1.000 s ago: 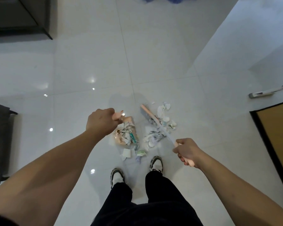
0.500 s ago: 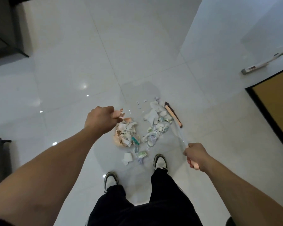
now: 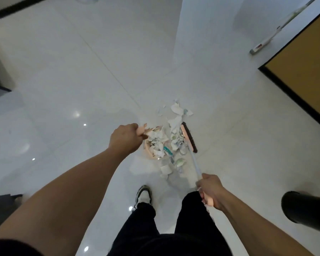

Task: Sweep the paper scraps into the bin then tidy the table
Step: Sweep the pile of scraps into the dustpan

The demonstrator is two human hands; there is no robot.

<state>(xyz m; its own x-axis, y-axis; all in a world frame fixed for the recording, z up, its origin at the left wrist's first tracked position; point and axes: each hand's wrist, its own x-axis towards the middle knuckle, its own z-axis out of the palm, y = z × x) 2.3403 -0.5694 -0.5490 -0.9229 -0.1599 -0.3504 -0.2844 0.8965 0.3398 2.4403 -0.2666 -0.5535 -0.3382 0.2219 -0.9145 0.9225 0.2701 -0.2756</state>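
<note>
Broom head [image 3: 188,137] now pulled nearer, tight against right of scrap pile [image 3: 175,141]; more scraps crowd dustpan [image 3: 150,154]. Left hand [image 3: 126,139] grips dustpan handle, right hand [image 3: 210,190] grips broom handle; far scraps [image 3: 179,109] still left

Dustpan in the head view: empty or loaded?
Loaded: the dustpan holds a heap of paper scraps; more scraps lie on the floor beside it.
</note>
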